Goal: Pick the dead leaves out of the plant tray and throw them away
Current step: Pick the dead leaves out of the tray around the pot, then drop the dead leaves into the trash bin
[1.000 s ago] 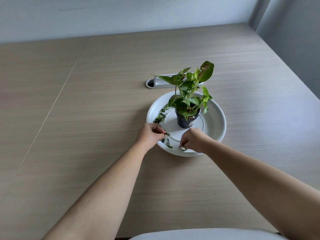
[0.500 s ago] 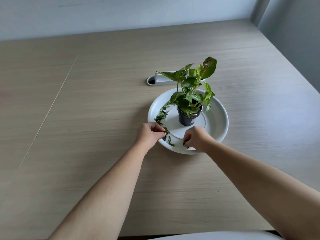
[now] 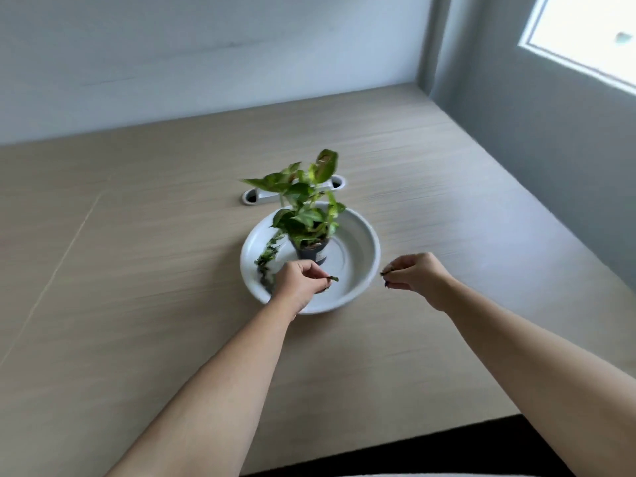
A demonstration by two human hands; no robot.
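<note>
A round white plant tray (image 3: 364, 256) sits mid-table with a small black pot (image 3: 312, 252) of green leafy plant (image 3: 303, 204) in it. A line of dark dead leaves (image 3: 267, 256) lies along the tray's left inner side. My left hand (image 3: 298, 282) hovers over the tray's near-left part, fingers pinched on a dark dead leaf (image 3: 332, 278). To the right of the tray and outside its rim, my right hand (image 3: 416, 273) is raised over the table, pinching another small dead leaf (image 3: 385, 271).
The tray stands on a light wooden table (image 3: 137, 304). A white cable grommet (image 3: 254, 196) is set into the table behind the plant. A wall corner and a window are at the right; the table's near edge runs along the bottom.
Both hands lifted from the tray's near rim, each with a leaf. My right hand moved right, out of the tray. The camera tilted up, showing more wall and a window.
</note>
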